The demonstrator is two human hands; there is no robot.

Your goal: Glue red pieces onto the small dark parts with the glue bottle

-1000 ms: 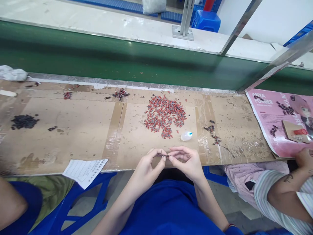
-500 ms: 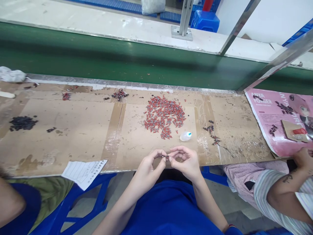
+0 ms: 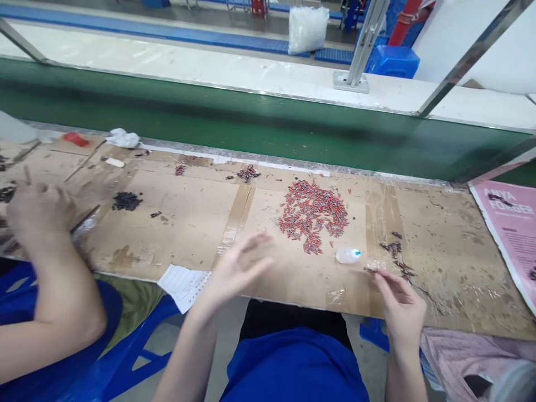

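Observation:
My left hand (image 3: 240,265) is blurred by motion above the cardboard, its fingers apart and nothing in them. Further right, my right hand (image 3: 400,298) pinches a small dark part (image 3: 369,270) between thumb and fingertips; it is too small to make out fully. Just beyond that hand lies a loose group of dark red-and-black parts (image 3: 405,271). A white squeeze bottle with a blue tip (image 3: 347,255) lies on its side to the left of the pinched part. Behind the bottle spreads a large pile of small red parts with metallic ends (image 3: 312,212).
Cardboard (image 3: 192,218) covers the bench. A black pile (image 3: 127,201), a small red-black cluster (image 3: 248,173) and a paper sheet (image 3: 184,286) lie leftward. A co-worker's hand (image 3: 39,212) works at far left. A green panel (image 3: 251,117) with metal posts bounds the back.
My hands have come apart: the right has moved right with the small part, the left has moved left and opened. The view has swung left, showing more of the left co-worker.

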